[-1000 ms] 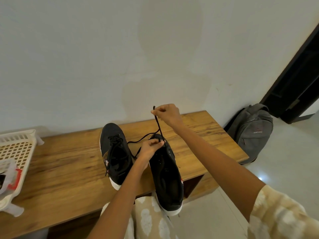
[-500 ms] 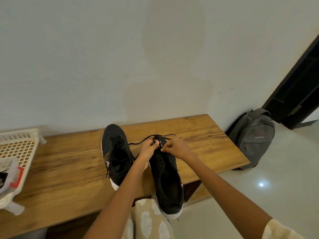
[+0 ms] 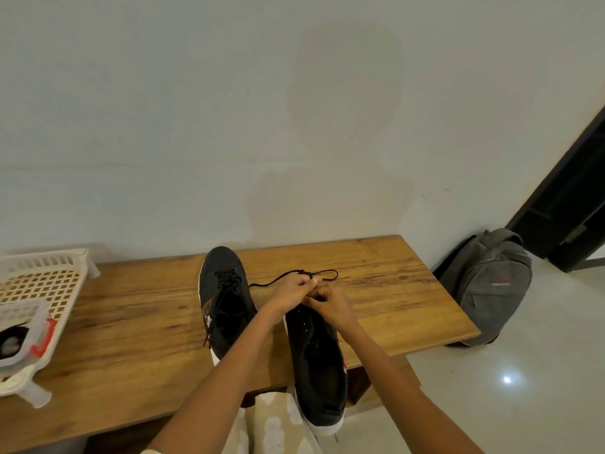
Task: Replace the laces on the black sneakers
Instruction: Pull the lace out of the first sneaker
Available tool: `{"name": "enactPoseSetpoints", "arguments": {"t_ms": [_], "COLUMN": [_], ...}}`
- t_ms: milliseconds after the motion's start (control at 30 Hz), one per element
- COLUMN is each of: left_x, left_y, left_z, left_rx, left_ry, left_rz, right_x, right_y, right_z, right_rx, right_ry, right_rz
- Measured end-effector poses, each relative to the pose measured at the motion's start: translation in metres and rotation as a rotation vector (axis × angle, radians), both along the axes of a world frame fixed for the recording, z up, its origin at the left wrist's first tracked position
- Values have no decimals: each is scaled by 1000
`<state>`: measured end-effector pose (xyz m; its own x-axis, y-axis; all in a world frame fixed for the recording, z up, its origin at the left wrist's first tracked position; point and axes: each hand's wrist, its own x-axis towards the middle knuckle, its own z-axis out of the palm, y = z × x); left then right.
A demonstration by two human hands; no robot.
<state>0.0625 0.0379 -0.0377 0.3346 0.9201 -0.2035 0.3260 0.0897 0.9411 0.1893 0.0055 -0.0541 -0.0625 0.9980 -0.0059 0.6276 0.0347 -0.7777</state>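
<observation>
I count two black sneakers (image 3: 226, 299) on the bench (image 3: 131, 322); my left hand (image 3: 291, 288) and right hand (image 3: 327, 303) pinch one lace (image 3: 324, 274) looping just beyond my fingertips.

toe of right sneaker (image 3: 319, 355): hidden under left hand (image 3: 291, 291) and right hand (image 3: 329, 304) | lace (image 3: 271, 282): near end lost between fingers, grip unclear | basket (image 3: 42, 280): cut by left edge | container (image 3: 23, 332): contents blurred | backpack (image 3: 491, 286): logo too small to read

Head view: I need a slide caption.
Both hands thread a black lace at the right sneaker's toe end.
</observation>
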Motion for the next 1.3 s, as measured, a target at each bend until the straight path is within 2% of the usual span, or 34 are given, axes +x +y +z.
{"name": "enactPoseSetpoints", "arguments": {"t_ms": [167,333,467,633,667,733,833,900,1133,1300], "left_x": [-8,-14,-16,-17,-17,-16,-15,-15,-19,-15], "left_y": [-4,-11,-13,-10,-9,-7,-5,-5,-1,0], "left_z": [-5,-7,-8,-8,-9,-11,-10,-7,-10,-9], "left_rx": [21,84,132,139,134,117,26,-25,-179,-150], "left_ry": [88,146,176,223,220,192,37,-46,-207,-203], "left_rz": [76,-18,-56,-82,-66,-16,116,180,265,269], "right_x": [-2,7,27,52,53,49,34,21,-9,-12], "right_y": [-5,6,32,51,51,46,26,12,8,11], "right_z": [-2,22,58,105,107,99,65,43,20,21], "right_rx": [0,-28,38,168,162,92,-107,-224,-149,-138], "right_ry": [75,373,411,818,834,698,262,83,-53,39], "right_rz": [-119,-367,-479,-615,-592,-465,-190,-76,-6,-65]}}
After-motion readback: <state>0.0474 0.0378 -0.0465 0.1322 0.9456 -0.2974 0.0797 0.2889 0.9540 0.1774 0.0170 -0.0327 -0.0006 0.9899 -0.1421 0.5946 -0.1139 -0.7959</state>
